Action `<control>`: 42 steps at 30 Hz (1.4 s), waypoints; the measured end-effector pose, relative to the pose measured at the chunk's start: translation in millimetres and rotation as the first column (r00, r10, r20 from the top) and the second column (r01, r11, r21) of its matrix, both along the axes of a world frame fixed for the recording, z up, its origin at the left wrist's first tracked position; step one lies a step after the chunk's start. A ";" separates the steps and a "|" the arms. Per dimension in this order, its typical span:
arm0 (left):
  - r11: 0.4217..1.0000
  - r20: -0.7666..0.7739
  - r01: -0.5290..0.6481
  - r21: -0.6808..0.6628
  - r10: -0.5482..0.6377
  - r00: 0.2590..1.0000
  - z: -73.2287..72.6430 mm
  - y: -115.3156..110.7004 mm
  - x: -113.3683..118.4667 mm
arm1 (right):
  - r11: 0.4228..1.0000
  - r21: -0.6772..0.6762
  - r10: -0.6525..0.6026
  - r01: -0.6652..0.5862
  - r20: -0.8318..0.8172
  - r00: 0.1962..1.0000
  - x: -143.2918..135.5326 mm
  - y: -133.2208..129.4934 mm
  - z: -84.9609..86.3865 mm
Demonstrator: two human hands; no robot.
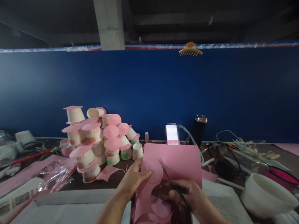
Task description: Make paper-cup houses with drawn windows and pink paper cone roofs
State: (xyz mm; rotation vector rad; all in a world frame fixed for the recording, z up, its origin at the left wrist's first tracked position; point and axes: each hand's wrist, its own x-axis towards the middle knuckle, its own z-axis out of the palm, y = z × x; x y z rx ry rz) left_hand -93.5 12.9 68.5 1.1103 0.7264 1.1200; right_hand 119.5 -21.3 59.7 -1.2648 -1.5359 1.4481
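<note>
My left hand [133, 178] is closed on the left edge of a sheet of pink paper [181, 161], its thumb pressed on top. A rounded shape, partly cut, curves beside that thumb. My right hand [191, 194] grips dark scissors [170, 178], whose blades lie at the cut in the sheet and point up and to the left. Below the sheet, cut pink paper discs [161, 207] lie in a loose heap, partly hidden by a hanging strip.
Stacked paper cups [92, 133] with pink discs stand on the left. A pink scrap [109, 172] lies before them. A lit phone screen [172, 134] and black flask [199, 129] stand behind the sheet. A white bowl [266, 196] sits at right, near cables. A blue partition [149, 87] closes the back.
</note>
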 end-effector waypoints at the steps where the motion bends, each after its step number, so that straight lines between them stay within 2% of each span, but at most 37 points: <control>1: 1.000 0.003 -0.001 0.002 0.001 1.000 -0.6 0.2 -0.4 | 1.000 0.001 0.002 -0.002 -0.009 1.000 -0.4 -0.5 1.6; 6: 1.000 0.004 -0.014 -0.004 0.014 1.000 -4.3 2.4 -2.4 | 1.000 0.022 0.007 -0.007 -0.016 1.000 -0.5 -2.0 4.3; 13: 0.999 -0.036 -0.035 0.001 0.035 0.999 -6.1 4.2 -4.9 | 0.999 0.011 0.038 -0.038 -0.066 0.997 2.5 2.8 -9.9; 19: 0.998 -0.071 -0.065 0.023 0.067 0.995 -6.0 4.9 -5.8 | 0.999 0.026 0.048 -0.048 -0.037 0.998 3.4 0.4 -6.6; 26: 0.996 -0.093 -0.079 0.030 0.082 0.992 -9.1 8.0 -8.4 | 0.999 -0.046 0.004 -0.011 -0.131 0.991 -1.1 -0.1 -8.7; 31: 0.994 -0.105 -0.102 0.037 0.105 0.989 -10.2 8.3 -10.3 | 0.999 -0.045 -0.012 0.007 -0.111 0.994 -2.9 -2.6 -4.1; 38: 0.995 -0.079 -0.095 0.039 0.098 0.992 -6.4 7.9 -9.2 | 0.996 -0.091 -0.027 0.013 -0.151 0.988 -0.6 0.0 -13.0; 42: 0.990 -0.084 -0.127 0.053 0.131 0.988 -6.1 8.2 -9.0 | 0.996 -0.078 -0.055 0.047 -0.110 0.992 -2.6 0.5 -10.2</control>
